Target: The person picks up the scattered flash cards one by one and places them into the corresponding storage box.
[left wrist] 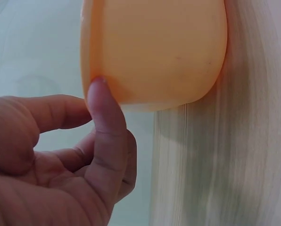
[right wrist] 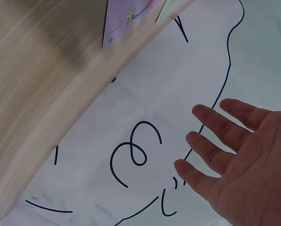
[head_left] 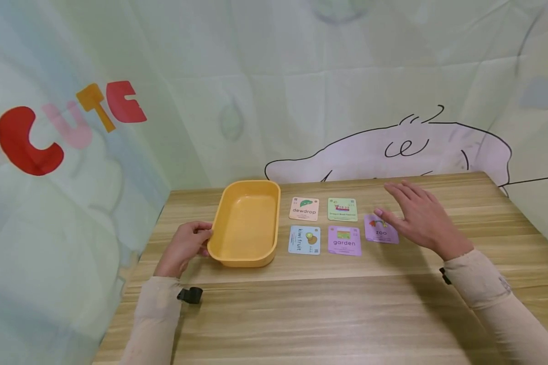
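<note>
A wood-grain table (head_left: 274, 314) fills the lower half of the head view, its grain running roughly sideways. Behind it hangs a pale green printed backdrop (head_left: 201, 66), with the coloured letters CUTE (head_left: 73, 121) at upper left and a black-outlined cartoon figure (head_left: 370, 152) right of centre.

The yellow tray (head_left: 246, 218) sits left of centre on the table, open side up, its long axis running nearly up the frame, the far end leaning slightly right. The left hand (head_left: 182, 248) pinches its near left rim between thumb and finger.

Just right of the tray lie the dewdrop card (head_left: 305, 210) above the kiwi fruit card (head_left: 304, 240), whose word reads downward. Next come the Dragon Boat Festival card (head_left: 342, 209) and, below, the garden card (head_left: 344, 241); their words read across, as does the zoo card (head_left: 379, 232) at right. The right hand (head_left: 420, 218) holds nothing, fingers extended up and left, thumb tip overlapping the zoo card in view.
</note>
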The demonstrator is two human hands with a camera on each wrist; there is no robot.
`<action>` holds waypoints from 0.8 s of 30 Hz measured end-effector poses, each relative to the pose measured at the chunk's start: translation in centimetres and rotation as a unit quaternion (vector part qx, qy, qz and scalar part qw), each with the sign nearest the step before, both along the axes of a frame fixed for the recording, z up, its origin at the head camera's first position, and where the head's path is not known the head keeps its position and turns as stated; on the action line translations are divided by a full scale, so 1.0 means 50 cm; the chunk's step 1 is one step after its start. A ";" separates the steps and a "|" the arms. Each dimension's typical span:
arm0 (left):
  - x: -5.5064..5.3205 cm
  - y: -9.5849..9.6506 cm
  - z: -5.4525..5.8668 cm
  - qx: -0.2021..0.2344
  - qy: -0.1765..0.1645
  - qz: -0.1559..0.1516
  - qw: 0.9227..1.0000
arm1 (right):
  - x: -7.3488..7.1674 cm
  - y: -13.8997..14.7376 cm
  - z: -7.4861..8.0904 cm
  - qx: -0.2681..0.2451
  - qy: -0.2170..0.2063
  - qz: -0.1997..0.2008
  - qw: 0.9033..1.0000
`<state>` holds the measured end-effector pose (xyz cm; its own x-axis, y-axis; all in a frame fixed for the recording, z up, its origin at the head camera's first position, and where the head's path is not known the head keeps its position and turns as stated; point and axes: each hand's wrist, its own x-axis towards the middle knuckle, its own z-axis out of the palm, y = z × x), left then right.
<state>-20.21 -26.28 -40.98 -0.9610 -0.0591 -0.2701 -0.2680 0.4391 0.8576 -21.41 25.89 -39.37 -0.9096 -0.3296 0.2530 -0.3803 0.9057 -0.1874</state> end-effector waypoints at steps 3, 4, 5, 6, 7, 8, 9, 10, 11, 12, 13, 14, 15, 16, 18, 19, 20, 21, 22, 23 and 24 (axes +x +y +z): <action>0.001 -0.001 0.002 0.002 -0.001 -0.001 1.000 | -0.003 0.001 -0.001 0.005 -0.012 -0.002 1.000; 0.001 -0.001 0.003 0.003 -0.002 -0.002 1.000 | -0.004 0.001 -0.001 0.006 -0.017 -0.004 1.000; 0.001 -0.001 0.003 0.002 -0.003 -0.002 1.000 | -0.004 0.000 0.000 0.008 -0.019 -0.004 1.000; 0.001 -0.001 0.004 0.002 -0.003 -0.002 1.000 | -0.006 0.001 -0.001 0.007 -0.021 -0.005 1.000; 0.000 -0.001 0.004 0.002 -0.003 -0.003 1.000 | -0.007 0.001 -0.002 0.007 -0.021 -0.005 1.000; 0.000 -0.001 0.004 0.002 -0.003 -0.004 1.000 | -0.008 0.002 -0.003 0.007 -0.020 -0.005 1.000; 0.000 -0.001 0.004 0.002 -0.004 -0.004 1.000 | -0.010 0.002 -0.005 0.009 -0.018 -0.004 1.000; 0.000 -0.001 0.004 0.002 -0.004 -0.004 1.000 | -0.011 0.002 -0.006 0.009 -0.015 -0.003 1.000; 0.000 -0.001 0.004 0.002 -0.004 -0.004 1.000 | -0.013 0.004 -0.008 0.010 -0.010 -0.001 1.000; 0.000 -0.001 0.004 0.002 -0.005 -0.004 1.000 | -0.014 0.004 -0.010 0.013 -0.008 -0.001 1.000; 0.000 -0.001 0.004 0.003 -0.006 -0.004 1.000 | -0.015 0.005 -0.011 0.017 -0.005 0.001 1.000; 0.000 -0.001 0.005 0.003 -0.007 -0.003 1.000 | -0.017 0.007 -0.012 0.020 -0.003 0.004 1.000; 0.000 -0.001 0.004 0.003 -0.008 -0.003 1.000 | -0.018 0.008 -0.013 0.024 -0.002 0.006 1.000; -0.001 -0.001 0.004 0.003 -0.009 -0.002 1.000 | -0.020 0.008 -0.014 0.027 -0.003 0.007 1.000; -0.001 -0.001 0.004 0.003 -0.011 -0.001 1.000 | -0.022 0.010 -0.015 0.033 -0.008 0.010 0.999; -0.001 -0.001 0.004 0.003 -0.011 -0.001 1.000 | -0.023 0.010 -0.015 0.035 -0.011 0.012 0.999; -0.002 -0.001 0.003 0.004 -0.011 -0.001 1.000 | -0.024 0.011 -0.016 0.037 -0.015 0.012 0.999; -0.002 -0.001 0.003 0.004 -0.011 -0.002 1.000 | -0.026 0.011 -0.017 0.039 -0.020 0.013 0.999; -0.002 -0.002 0.003 0.004 -0.011 -0.003 1.000 | -0.026 0.012 -0.017 0.041 -0.025 0.013 0.999; -0.003 -0.003 0.002 0.005 -0.012 -0.003 1.000 | -0.027 0.013 -0.018 0.042 -0.030 0.013 0.999; -0.003 -0.003 0.001 0.005 -0.014 -0.003 1.000 | -0.028 0.014 -0.018 0.043 -0.034 0.014 0.998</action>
<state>-20.36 -26.42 -40.92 -0.9536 -0.0505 -0.2969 -0.2889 0.4320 0.8544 -22.81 26.57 -40.30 -0.9137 -0.3733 0.1605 -0.3952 0.9084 -0.1367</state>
